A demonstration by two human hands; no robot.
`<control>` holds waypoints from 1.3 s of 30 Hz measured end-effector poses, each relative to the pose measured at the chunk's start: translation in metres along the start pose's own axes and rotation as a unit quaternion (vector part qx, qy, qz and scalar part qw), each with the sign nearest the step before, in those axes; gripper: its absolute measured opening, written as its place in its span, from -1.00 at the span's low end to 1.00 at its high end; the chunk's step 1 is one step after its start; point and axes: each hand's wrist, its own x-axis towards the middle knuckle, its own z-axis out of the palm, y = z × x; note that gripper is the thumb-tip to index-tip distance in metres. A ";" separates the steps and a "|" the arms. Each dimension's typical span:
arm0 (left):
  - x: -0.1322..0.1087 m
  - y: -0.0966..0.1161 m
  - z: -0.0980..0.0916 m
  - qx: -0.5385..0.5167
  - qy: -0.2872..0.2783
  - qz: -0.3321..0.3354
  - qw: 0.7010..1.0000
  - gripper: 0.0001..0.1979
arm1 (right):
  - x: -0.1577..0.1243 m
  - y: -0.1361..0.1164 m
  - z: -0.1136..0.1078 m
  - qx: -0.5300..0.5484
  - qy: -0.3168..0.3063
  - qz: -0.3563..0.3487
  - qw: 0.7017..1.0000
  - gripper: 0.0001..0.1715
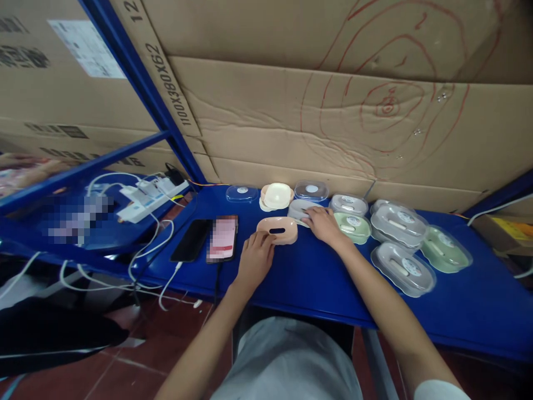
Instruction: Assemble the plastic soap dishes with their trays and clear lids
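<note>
A peach oval plastic tray (278,229) with a slot in its top lies on the blue shelf (316,278). My left hand (255,260) rests just in front of it, fingertips curled against its near edge. My right hand (321,224) lies palm down over a grey tray (298,209) right behind the peach one, fingers bent onto it. Past the two hands, a cream tray (277,195) sits in a peach one, with clear lids (242,193) beside it.
To the right lie several lidded oval boxes, grey (398,223) and green (444,249). Two phones (191,239) on cables lie left of my hands, beyond them a power strip (150,195). Cardboard boxes (333,122) wall the back.
</note>
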 end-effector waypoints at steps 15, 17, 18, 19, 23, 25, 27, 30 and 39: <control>-0.005 -0.005 0.009 -0.059 0.040 -0.009 0.997 -0.41 | -0.025 -0.034 -0.016 0.071 0.057 -0.174 0.981 -0.51; -0.006 -0.002 0.006 -0.042 0.025 0.004 0.999 -0.40 | -0.007 -0.023 -0.021 0.041 0.094 -0.124 0.987 -0.49; -0.006 -0.001 0.004 -0.034 0.016 0.010 0.999 -0.40 | 0.004 -0.016 -0.024 0.011 0.108 -0.086 0.990 -0.47; -0.006 0.001 0.003 -0.029 0.007 0.018 0.999 -0.39 | 0.014 -0.009 -0.026 -0.021 0.114 -0.047 0.992 -0.44; -0.006 0.004 0.001 -0.021 -0.019 0.054 0.998 -0.44 | 0.048 0.010 -0.027 -0.090 0.098 0.049 0.990 -0.37; -0.007 0.004 0.001 -0.024 -0.020 0.064 0.997 -0.51 | 0.057 0.014 -0.025 -0.099 0.096 0.064 0.988 -0.51; -0.007 0.005 0.001 -0.029 -0.019 0.066 0.997 -0.56 | 0.059 0.014 -0.023 -0.108 0.095 0.066 0.987 -0.63; -0.006 0.006 0.000 -0.026 -0.017 0.057 0.998 -0.55 | 0.052 0.009 -0.020 -0.109 0.089 0.046 0.989 -0.60; -0.006 0.006 -0.003 -0.042 -0.007 0.033 0.999 -0.60 | -0.008 -0.002 -0.016 -0.049 0.075 -0.037 0.995 -0.46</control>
